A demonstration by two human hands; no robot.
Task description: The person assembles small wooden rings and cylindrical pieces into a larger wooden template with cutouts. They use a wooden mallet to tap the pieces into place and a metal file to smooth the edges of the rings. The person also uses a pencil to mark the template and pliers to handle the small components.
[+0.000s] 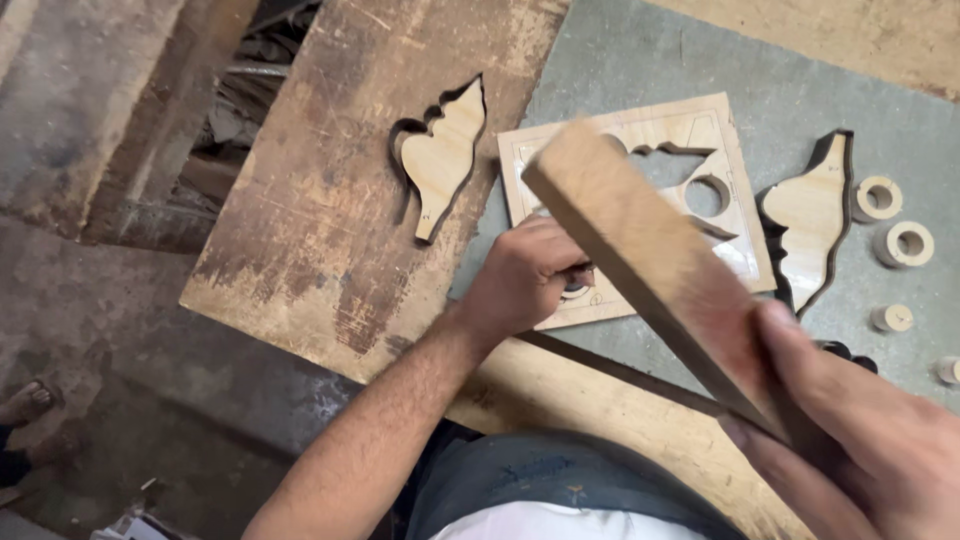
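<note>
R hand [850, 420] grips wood block [650, 260]; L hand [525, 275] on cutout panel [735, 245].

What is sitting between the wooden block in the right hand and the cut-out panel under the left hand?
Nothing visible. The wooden block, gripped by the right hand, is held tilted above the cut-out panel, overlapping it in view. The left hand rests fisted on the panel's near edge, beside the block.

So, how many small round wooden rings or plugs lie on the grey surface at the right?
4: a ring, a second ring below it, a small plug, and one at the frame's edge. The right hand may hide more.
</note>
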